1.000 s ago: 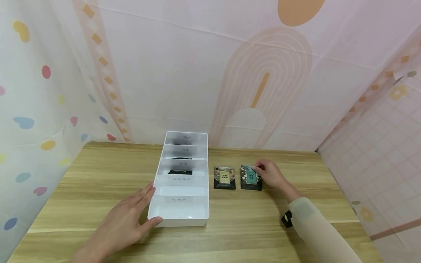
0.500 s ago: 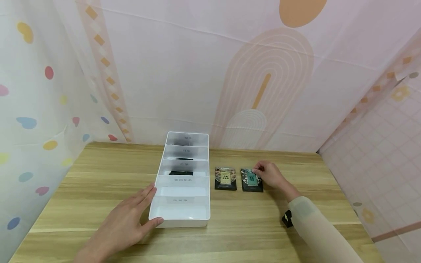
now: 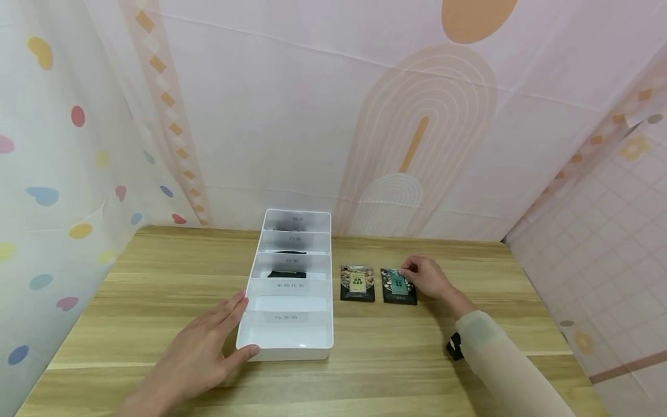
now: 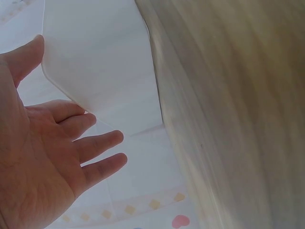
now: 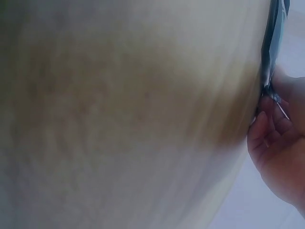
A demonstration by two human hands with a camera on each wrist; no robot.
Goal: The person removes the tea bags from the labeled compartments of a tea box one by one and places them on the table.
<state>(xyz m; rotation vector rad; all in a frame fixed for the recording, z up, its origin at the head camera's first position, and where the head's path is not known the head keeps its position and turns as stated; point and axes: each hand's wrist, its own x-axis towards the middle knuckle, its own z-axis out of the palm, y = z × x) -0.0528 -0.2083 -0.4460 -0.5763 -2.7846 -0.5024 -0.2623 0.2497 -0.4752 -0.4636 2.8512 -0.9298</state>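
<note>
A long white divided box (image 3: 289, 354) stands lengthwise on the table, its dividers marked with small printed labels. My left hand (image 3: 200, 350) rests against its near left corner, thumb at the front edge and fingers along the side; in the left wrist view these fingers (image 4: 102, 145) are spread. Right of the box lies a dark sachet (image 3: 357, 284) with a yellow-green label. Beside that one is a dark sachet with a teal label (image 3: 399, 288), whose upper right corner my right hand (image 3: 429, 281) pinches. In the right wrist view this sachet (image 5: 270, 45) appears edge-on.
Dark packets (image 3: 288, 274) show in the box's far compartments; the two nearest show bare white floors. A small black object (image 3: 454, 347) lies partly hidden behind the right sleeve (image 3: 500, 353). Patterned cloth (image 3: 250, 116) hangs behind the wooden table (image 3: 385, 370) and along both sides.
The far edge of the teal-labelled sachet has come slightly nearer, with the right hand still at its corner. The left hand keeps its place on the box.
</note>
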